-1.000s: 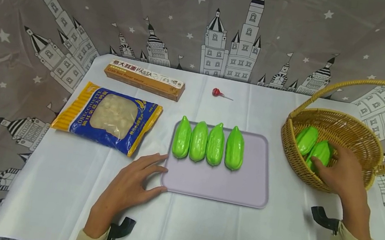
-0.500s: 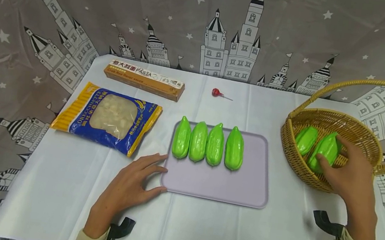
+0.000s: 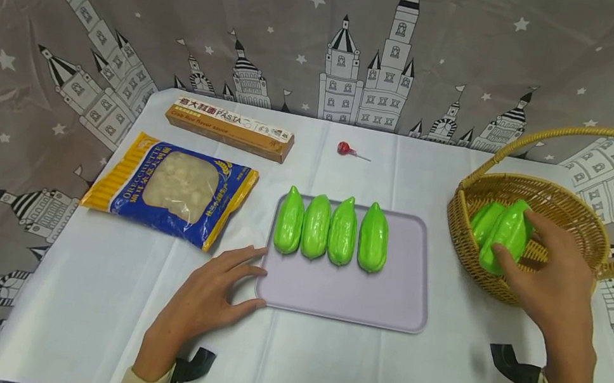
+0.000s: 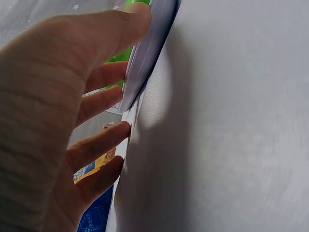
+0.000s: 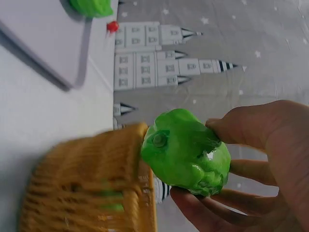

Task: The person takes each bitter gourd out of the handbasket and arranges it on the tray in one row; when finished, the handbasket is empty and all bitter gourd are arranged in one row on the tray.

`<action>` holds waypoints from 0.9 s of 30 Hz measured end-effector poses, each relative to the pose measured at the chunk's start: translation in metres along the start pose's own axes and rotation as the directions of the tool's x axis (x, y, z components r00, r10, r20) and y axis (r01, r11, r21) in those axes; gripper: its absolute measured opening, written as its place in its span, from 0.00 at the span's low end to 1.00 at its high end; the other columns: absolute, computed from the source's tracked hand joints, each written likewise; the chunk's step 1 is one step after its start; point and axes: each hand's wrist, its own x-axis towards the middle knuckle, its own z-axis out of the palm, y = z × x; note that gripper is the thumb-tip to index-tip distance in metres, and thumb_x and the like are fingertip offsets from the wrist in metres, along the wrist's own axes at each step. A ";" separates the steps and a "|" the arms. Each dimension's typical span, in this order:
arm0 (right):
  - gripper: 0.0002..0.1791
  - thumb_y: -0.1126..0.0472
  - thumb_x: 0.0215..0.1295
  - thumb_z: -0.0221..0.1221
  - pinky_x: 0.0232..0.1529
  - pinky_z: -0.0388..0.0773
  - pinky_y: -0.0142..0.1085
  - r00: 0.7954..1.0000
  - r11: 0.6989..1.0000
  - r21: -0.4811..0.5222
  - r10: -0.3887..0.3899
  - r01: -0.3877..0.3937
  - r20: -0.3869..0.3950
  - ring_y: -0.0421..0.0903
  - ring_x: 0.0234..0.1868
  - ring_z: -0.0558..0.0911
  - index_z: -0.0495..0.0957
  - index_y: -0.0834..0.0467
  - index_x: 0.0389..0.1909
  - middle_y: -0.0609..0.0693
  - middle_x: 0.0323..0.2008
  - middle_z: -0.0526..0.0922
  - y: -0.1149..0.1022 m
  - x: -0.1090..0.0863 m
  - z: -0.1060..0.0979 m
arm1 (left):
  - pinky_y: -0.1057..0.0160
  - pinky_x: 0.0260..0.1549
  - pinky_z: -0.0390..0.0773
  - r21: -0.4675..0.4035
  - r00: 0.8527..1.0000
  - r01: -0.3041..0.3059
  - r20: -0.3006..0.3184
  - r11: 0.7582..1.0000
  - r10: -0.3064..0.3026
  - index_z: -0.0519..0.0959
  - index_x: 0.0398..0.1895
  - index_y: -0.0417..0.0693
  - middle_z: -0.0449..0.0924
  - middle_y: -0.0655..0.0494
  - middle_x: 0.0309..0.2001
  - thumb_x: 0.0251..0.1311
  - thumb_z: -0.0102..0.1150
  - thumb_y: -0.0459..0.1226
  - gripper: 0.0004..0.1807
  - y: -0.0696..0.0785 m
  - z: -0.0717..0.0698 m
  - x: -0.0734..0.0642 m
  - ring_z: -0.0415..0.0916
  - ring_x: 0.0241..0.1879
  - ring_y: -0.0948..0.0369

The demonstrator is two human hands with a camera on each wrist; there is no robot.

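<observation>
My right hand point(image 3: 552, 273) grips a glossy, ridged green fruit point(image 3: 508, 235), pointed at one end, between thumb and fingers. In the right wrist view this fruit point(image 5: 186, 152) is held over the rim of the wicker basket point(image 5: 91, 169). Another green fruit point(image 3: 485, 220) lies inside the basket, partly hidden behind the held one. Several matching fruits point(image 3: 344, 231) stand in a row along the back half of the lilac tray point(image 3: 329, 290). My left hand point(image 3: 208, 294) rests at the tray's left edge, fingers spread and relaxed, fingertips at the rim.
A blue and yellow orecchiette bag point(image 3: 180, 192) lies left of the tray, with a long pasta box point(image 3: 228, 129) behind it. A red lollipop point(image 3: 345, 148) lies beyond the tray. The basket's tall arched handle point(image 3: 579, 130) rises at the right. A printed grey curtain backs the table.
My right hand has lifted the green fruit from the basket's bottom and shifted it slightly left, so it now overlaps the other fruit. My left hand and the tray have stayed put.
</observation>
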 end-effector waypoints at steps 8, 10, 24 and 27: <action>0.41 0.65 0.57 0.78 0.58 0.71 0.33 0.991 0.988 0.085 -0.131 0.130 0.001 0.67 0.60 0.80 0.75 0.65 0.72 0.68 0.67 0.79 -0.012 0.000 0.022 | 0.49 0.74 0.73 -0.002 1.000 0.015 0.008 1.000 -0.015 0.87 0.56 0.53 0.77 0.55 0.73 0.53 0.82 0.53 0.29 0.001 -0.001 -0.001 0.72 0.74 0.51; 0.41 0.66 0.55 0.79 0.52 0.67 0.26 0.987 0.982 0.093 -0.163 0.162 0.002 0.68 0.58 0.81 0.75 0.65 0.72 0.69 0.65 0.81 -0.014 -0.001 0.027 | 0.49 0.74 0.73 -0.002 1.000 0.017 0.009 1.000 -0.017 0.87 0.56 0.53 0.77 0.55 0.73 0.54 0.82 0.53 0.29 0.001 0.000 -0.002 0.72 0.74 0.51; 0.40 0.67 0.57 0.79 0.57 0.82 0.64 0.959 0.959 0.139 -0.264 0.248 0.107 0.69 0.62 0.81 0.75 0.69 0.70 0.70 0.65 0.80 -0.034 -0.004 0.058 | 0.48 0.74 0.73 -0.008 1.000 -0.001 0.001 1.000 0.001 0.87 0.56 0.52 0.77 0.54 0.73 0.53 0.82 0.52 0.29 -0.001 -0.001 0.001 0.72 0.74 0.50; 0.39 0.67 0.60 0.78 0.50 0.88 0.58 0.950 0.957 0.171 -0.264 0.235 0.169 0.67 0.60 0.82 0.74 0.70 0.71 0.70 0.65 0.80 -0.036 -0.004 0.068 | 0.48 0.74 0.73 -0.011 1.000 0.001 0.001 1.000 -0.001 0.87 0.56 0.52 0.77 0.54 0.73 0.53 0.82 0.53 0.28 0.000 -0.002 0.000 0.72 0.74 0.50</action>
